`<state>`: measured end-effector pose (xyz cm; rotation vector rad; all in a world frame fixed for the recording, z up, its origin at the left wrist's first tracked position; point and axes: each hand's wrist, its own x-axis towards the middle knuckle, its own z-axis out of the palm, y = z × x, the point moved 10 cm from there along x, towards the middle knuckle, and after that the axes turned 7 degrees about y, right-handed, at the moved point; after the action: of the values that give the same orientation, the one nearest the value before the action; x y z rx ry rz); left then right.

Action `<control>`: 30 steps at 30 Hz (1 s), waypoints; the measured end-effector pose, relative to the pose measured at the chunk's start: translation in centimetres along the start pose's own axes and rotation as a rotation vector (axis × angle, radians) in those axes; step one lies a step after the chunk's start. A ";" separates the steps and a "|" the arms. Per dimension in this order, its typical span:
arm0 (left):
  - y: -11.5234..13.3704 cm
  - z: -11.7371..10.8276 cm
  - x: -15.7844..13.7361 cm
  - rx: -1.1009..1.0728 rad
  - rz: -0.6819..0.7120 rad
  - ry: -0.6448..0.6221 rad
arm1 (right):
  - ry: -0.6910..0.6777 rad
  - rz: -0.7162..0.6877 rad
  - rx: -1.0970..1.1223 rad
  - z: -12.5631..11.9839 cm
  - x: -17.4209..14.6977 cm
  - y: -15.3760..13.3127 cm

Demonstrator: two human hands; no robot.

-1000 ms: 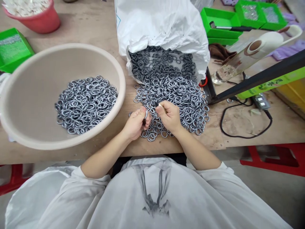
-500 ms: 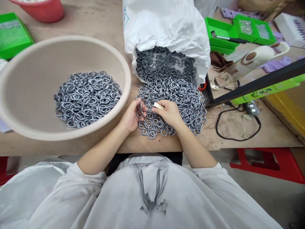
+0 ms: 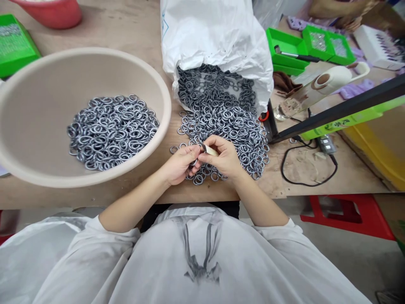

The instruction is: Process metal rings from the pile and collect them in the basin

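Note:
My left hand [image 3: 182, 164] is closed, with the thumb and fingers pinching a dark grey metal ring [image 3: 193, 163], mostly covered by the fingers. More rings may be in that palm; the fingers hide this. My right hand [image 3: 225, 157] is shut on a short tool [image 3: 210, 150] with a pale, flat handle and a dark tip. That tip meets the left fingertips at the held ring. Both hands are over the near side of a heap of grey rings [image 3: 234, 122], which spills from a white sack [image 3: 218, 33] lying open toward me.
A big beige basin [image 3: 34, 179] at left holds another pile of rings [image 3: 114, 131]. Green trays [image 3: 289, 40], a clear bottle [image 3: 311, 90], a black bar [image 3: 341, 107] and a cable [image 3: 284, 169] lie at right. Another person's arm [image 3: 335, 8] shows at the far right.
My left hand has closed and moved right to meet the right hand; before, its fingers were curled loosely around rings. The tool's tip now touches there. The view has shifted slightly.

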<state>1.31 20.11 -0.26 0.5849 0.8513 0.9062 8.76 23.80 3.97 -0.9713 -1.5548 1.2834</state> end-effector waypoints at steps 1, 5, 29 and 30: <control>0.2 0.2 -0.3 0.020 0.015 0.003 | 0.008 0.022 0.028 0.0 -0.2 0.0; 0.9 1.1 -1.8 0.064 0.060 0.022 | 0.168 -0.046 -0.061 -1.6 -1.5 -1.9; -2.3 -1.7 -5.8 0.040 0.128 0.163 | -0.055 0.054 -0.278 2.3 -3.9 -0.4; -2.6 -2.1 -6.0 0.045 0.124 0.161 | -0.043 0.069 -0.369 2.3 -3.3 0.2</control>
<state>-1.41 13.84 -1.05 0.6146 0.9899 1.0597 7.60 20.08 3.13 -1.2417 -1.8455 1.0882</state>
